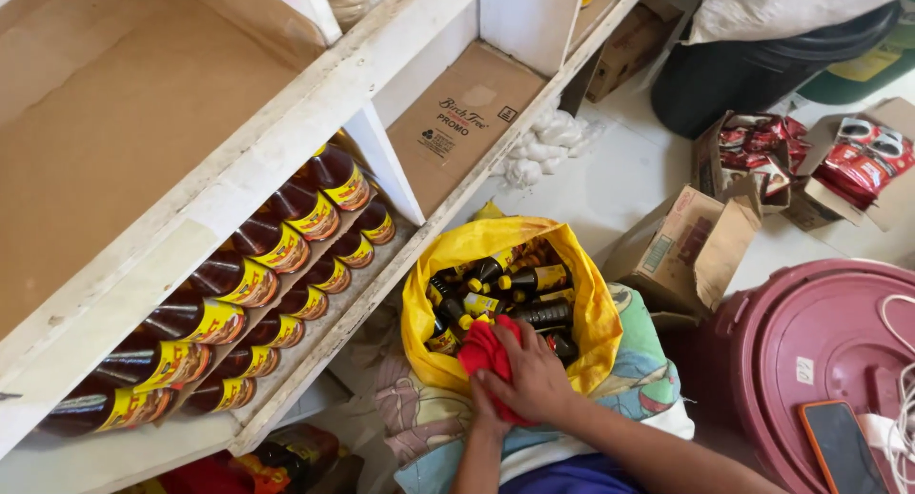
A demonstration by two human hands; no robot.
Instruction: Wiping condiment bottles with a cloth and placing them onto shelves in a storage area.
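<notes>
Right hand (534, 380) is closed around a red cloth (486, 353) at the mouth of the yellow bag (429, 356) of dark bottles (538, 280) on the lap, left hand (488, 399) largely hidden beneath, grip indeterminable; wiping stage judged, next needing one bottle lifted clear.

bottles on shelf (243, 294): showing 15 | bags (572, 265): 1 | hands (529, 380): 2 | phones (843, 446): 1 | open boxes (686, 251): 3

white shelf (315, 122) at 9 o'clock | two rows of dark sauce bottles (248, 284) lying on it | flattened cardboard (467, 118) at 12 | floor (620, 180): open boxes (686, 251) at 2
</notes>
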